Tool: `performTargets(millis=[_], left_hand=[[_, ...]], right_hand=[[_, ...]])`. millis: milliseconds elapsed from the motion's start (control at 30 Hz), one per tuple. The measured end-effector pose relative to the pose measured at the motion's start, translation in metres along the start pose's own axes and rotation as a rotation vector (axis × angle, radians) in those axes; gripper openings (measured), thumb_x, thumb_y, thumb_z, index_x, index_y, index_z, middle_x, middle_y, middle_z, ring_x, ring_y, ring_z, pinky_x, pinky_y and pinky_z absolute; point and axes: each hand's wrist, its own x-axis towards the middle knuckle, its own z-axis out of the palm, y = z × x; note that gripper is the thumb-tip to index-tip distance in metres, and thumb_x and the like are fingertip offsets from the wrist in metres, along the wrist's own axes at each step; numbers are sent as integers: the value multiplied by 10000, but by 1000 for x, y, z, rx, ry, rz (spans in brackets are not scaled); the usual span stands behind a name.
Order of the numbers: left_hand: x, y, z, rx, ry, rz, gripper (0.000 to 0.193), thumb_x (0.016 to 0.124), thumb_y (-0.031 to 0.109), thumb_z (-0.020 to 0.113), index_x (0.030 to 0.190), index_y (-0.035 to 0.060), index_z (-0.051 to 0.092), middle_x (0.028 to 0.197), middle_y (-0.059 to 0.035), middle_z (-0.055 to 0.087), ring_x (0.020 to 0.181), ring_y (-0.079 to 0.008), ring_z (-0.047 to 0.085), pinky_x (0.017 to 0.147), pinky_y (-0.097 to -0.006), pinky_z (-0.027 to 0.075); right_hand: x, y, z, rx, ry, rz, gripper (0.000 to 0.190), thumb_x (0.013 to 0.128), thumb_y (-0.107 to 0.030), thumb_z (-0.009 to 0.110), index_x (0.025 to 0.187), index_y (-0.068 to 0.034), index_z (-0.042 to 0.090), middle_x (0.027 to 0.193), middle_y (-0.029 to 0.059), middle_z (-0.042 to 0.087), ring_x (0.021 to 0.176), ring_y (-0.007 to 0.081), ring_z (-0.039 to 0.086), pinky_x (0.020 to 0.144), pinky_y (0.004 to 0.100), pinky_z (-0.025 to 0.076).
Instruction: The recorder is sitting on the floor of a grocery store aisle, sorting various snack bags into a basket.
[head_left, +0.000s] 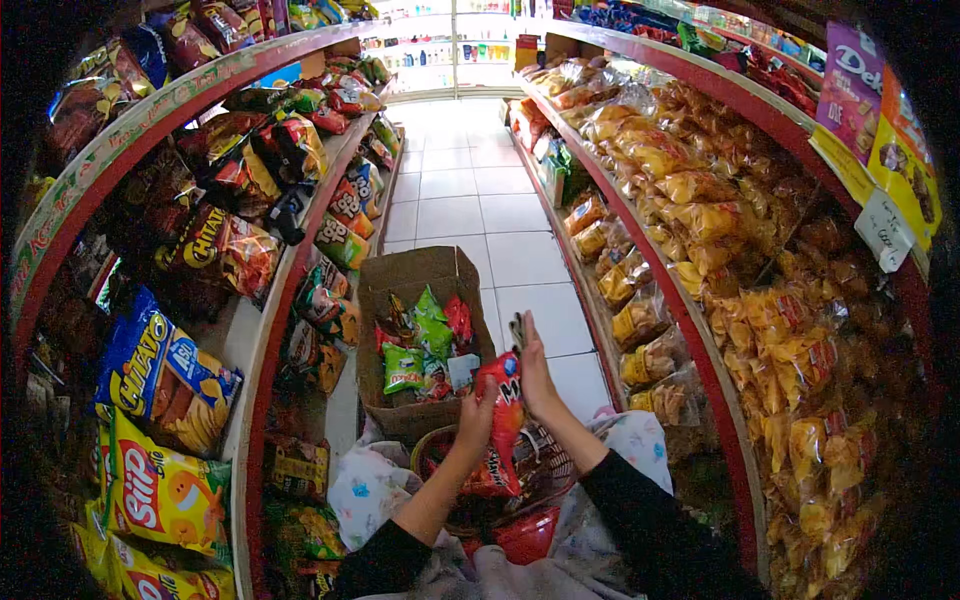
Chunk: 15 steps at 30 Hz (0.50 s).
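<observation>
My left hand (472, 424) grips a red snack packet (507, 420) by its left side, holding it upright above my lap. Flat and upright, my right hand (541, 375) is at the packet's upper right edge. A folded greyish cloth-like piece (517, 330) shows along its fingers; what it is cannot be made out fully. Below the hands, a brown basket (568, 444) contains more red packets and sits between my knees. Just beyond it stands an open cardboard box (420, 270), with green packets (431, 322) and red packets (459, 319) inside.
Shelves flank the narrow aisle. Chip bags (169, 375) and yellow snack bags (165, 487) fill the left shelf. Clear bags of crackers (697, 217) crowd the right one. White floor tiles (450, 214) lead to a bright display case (450, 52).
</observation>
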Motion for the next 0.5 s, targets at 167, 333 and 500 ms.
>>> performTargets(millis=[167,333,500], left_hand=[[-4,-5,-15,-95,-19,-48,467,853,525,442,846,69,541,754,16,515,716,-79,466,674,-249,400],[2,4,-22,-470,44,-126,575,820,571,436,1068,58,504,975,-56,560,877,-174,552,768,-337,458],[-27,6,-30,-529,-109,-290,605,814,584,436,1085,48,508,1027,-75,575,911,-183,577,797,-333,476]], right_hand=[[-9,-13,5,43,-13,-48,568,936,-388,193,1378,-50,76,1394,212,155,1287,371,142,1058,393,144],[-41,-6,25,-231,-175,-57,562,939,-385,165,1377,-40,87,1418,151,144,1295,339,130,1053,390,146],[-48,-21,12,-180,-82,-80,462,929,-314,303,1373,-220,215,1350,259,208,1234,445,209,991,482,235]])
